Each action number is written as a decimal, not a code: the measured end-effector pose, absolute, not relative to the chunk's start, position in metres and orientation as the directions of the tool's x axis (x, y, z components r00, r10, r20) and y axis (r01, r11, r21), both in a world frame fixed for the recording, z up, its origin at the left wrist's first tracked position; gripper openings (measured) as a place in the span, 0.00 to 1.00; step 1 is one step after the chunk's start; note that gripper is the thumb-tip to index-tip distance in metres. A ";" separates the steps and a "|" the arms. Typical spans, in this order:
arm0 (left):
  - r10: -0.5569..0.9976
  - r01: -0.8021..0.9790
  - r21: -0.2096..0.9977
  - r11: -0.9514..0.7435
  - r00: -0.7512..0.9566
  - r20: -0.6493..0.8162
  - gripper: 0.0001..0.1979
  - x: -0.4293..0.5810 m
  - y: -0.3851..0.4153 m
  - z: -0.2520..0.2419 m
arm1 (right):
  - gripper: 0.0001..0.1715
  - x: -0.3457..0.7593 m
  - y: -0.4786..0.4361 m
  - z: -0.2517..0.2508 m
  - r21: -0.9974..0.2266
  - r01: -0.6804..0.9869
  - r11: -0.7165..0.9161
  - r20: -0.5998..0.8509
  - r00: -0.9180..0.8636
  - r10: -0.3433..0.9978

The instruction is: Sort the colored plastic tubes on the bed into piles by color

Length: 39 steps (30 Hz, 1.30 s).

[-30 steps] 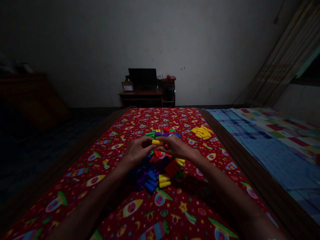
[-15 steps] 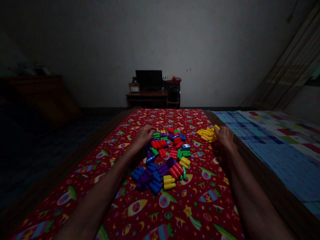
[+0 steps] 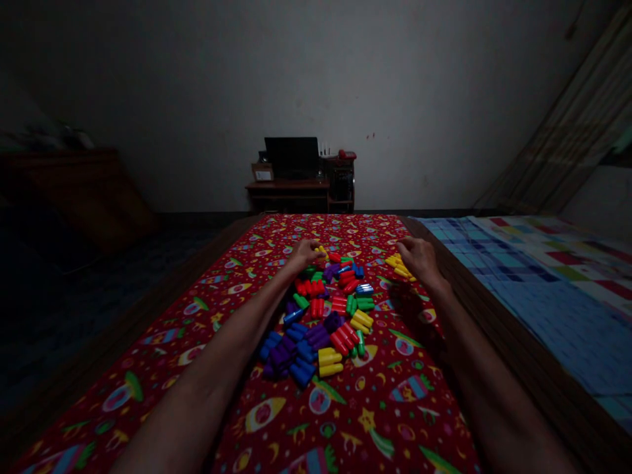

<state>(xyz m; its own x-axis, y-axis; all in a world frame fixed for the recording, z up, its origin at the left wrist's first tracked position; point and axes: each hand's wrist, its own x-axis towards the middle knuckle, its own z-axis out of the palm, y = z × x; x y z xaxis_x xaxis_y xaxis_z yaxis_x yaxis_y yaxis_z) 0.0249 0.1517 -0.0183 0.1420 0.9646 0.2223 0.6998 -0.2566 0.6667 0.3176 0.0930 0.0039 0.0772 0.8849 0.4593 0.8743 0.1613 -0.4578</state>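
My left hand (image 3: 305, 254) is at the far end of a spread of toy pieces, its fingers closed on a small yellow plastic piece (image 3: 321, 251). My right hand (image 3: 421, 261) hovers at the right edge of a separate group of yellow pieces (image 3: 399, 264), partly covering it. Its fingers are bunched together, and what they hold, if anything, is hidden. Between my arms lie several round-ended plastic pieces: red (image 3: 309, 288), green (image 3: 365, 303), blue (image 3: 302, 372) and purple (image 3: 318, 336). A few other yellow pieces (image 3: 330, 361) sit among them.
A red patterned cloth (image 3: 365, 395) covers the surface under the pieces, with a dark brown border (image 3: 498, 349) at its side. Blue checked bedding (image 3: 533, 329) lies to the right. Against the far wall stands a desk (image 3: 289, 187) with a monitor (image 3: 292, 157).
My left hand has moved right and away from me, and a yellow piece now shows in its fingers. My right hand has shifted left over the yellow group; the piece it held no longer shows.
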 end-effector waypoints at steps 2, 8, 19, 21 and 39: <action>0.961 0.586 0.761 -0.278 0.156 0.230 0.14 0.030 0.138 -0.018 | 0.18 0.287 0.088 0.001 -0.558 0.751 0.353 0.395 -0.134 0.909; 0.942 0.255 0.935 -0.248 0.289 0.171 0.24 0.052 0.094 -0.021 | 0.15 0.234 0.074 -0.018 -0.628 0.629 0.458 0.291 -0.356 0.888; 0.721 0.592 0.473 -0.653 0.677 0.147 0.10 0.051 0.020 -0.014 | 0.19 0.338 0.090 -0.008 -0.278 0.954 -0.112 0.275 0.190 0.943; 0.664 0.570 0.434 -0.697 0.741 0.093 0.10 0.050 0.012 -0.013 | 0.21 0.348 0.089 -0.008 -0.282 0.939 -0.195 0.235 0.265 0.935; 0.767 0.739 0.215 -0.638 0.635 0.095 0.11 0.079 0.016 -0.029 | 0.14 0.264 0.062 0.016 -0.452 0.734 0.508 -0.115 -0.612 0.782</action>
